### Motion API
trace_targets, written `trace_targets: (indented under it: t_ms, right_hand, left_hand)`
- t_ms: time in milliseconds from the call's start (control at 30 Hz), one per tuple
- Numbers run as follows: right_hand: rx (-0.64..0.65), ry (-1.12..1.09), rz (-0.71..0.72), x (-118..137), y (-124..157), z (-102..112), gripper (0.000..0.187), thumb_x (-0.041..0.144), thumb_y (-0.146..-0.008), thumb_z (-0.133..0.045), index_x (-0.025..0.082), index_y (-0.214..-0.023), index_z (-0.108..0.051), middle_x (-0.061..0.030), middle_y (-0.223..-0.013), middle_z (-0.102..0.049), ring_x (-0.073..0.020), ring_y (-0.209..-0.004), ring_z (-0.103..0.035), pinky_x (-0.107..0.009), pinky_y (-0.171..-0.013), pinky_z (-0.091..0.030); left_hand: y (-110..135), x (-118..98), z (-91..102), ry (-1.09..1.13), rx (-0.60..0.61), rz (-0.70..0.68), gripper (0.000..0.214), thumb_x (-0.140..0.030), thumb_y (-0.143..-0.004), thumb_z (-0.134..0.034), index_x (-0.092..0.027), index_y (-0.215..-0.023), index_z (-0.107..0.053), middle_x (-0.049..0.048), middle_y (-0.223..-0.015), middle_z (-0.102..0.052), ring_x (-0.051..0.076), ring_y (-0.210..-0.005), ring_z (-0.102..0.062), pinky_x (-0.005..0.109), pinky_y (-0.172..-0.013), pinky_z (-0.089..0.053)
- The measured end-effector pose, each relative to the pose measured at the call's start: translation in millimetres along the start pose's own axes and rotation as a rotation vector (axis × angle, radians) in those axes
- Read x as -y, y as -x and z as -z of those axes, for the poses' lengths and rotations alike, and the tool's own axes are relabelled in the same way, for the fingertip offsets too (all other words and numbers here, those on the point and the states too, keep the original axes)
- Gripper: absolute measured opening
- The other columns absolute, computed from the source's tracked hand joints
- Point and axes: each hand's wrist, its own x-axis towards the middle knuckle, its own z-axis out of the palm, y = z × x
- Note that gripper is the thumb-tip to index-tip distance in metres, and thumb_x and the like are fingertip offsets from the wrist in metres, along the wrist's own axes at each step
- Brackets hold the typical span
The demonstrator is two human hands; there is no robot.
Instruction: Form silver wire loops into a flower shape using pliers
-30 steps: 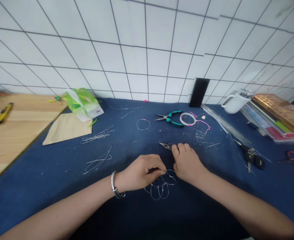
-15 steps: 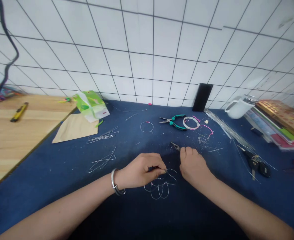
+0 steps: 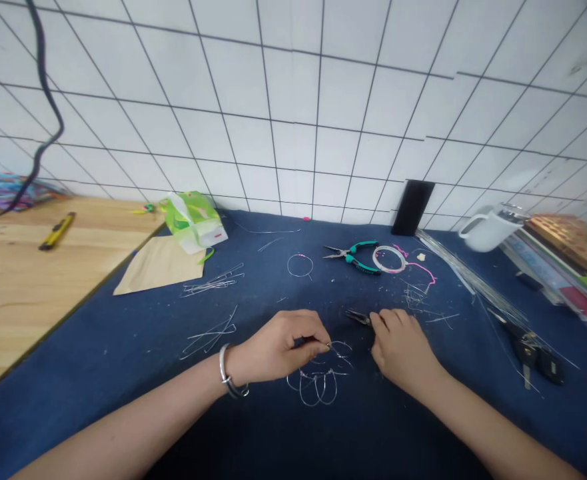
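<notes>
My left hand [image 3: 280, 347], with a silver bangle on its wrist, pinches the top of a flower-shaped piece of looped silver wire [image 3: 319, 380] that lies on the blue cloth [image 3: 123, 347]. My right hand [image 3: 404, 343] rests on the cloth just to the right of the loops, fingers curled around small dark pliers [image 3: 358, 317] whose tips stick out to the left of the knuckles. The pliers' handles are hidden inside the hand.
Teal-handled pliers [image 3: 353, 253], a wire coil [image 3: 389, 259], pink cord and a wire ring [image 3: 300, 265] lie farther back. Cut wire bundles [image 3: 213, 283] lie at left by a tan envelope [image 3: 158, 265] and green packet [image 3: 193, 219]. Keys [image 3: 533, 350], a white mug [image 3: 488, 229] and books sit right.
My right hand has slid rightward away from the wire loops, still on the small pliers. My left hand keeps its pinch on the wire. The view has tilted up slightly.
</notes>
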Motion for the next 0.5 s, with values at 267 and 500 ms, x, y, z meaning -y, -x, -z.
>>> trace_targets:
  t_ms: [267,500]
  right_hand:
    - [-0.095,-0.398,0.236,-1.5,2.8,8.9,0.023,0.021,-0.082,-0.047,0.014,-0.104,-0.054,-0.0083,-0.093,-0.057,-0.0173,-0.083,-0.052,-0.035,-0.075,-0.046]
    - [-0.194,-0.484,0.285,6.9,4.0,11.1,0.025,0.017,-0.08,-0.051,0.013,-0.105,-0.052,-0.0091,-0.091,-0.055,-0.0181,-0.083,-0.051,-0.037,-0.073,-0.047]
  left_hand:
    - [-1.3,5.4,-1.1,0.033,-0.008,0.027,0.011,-0.013,-0.081,-0.052,-0.015,-0.079,-0.062,0.0024,-0.073,-0.06,0.01,-0.067,-0.055,0.024,-0.063,-0.046]
    - [-2.1,5.7,-3.1,0.031,-0.005,0.02,0.01,-0.012,-0.081,-0.052,-0.015,-0.078,-0.061,0.0026,-0.073,-0.061,0.01,-0.068,-0.055,0.024,-0.063,-0.046]
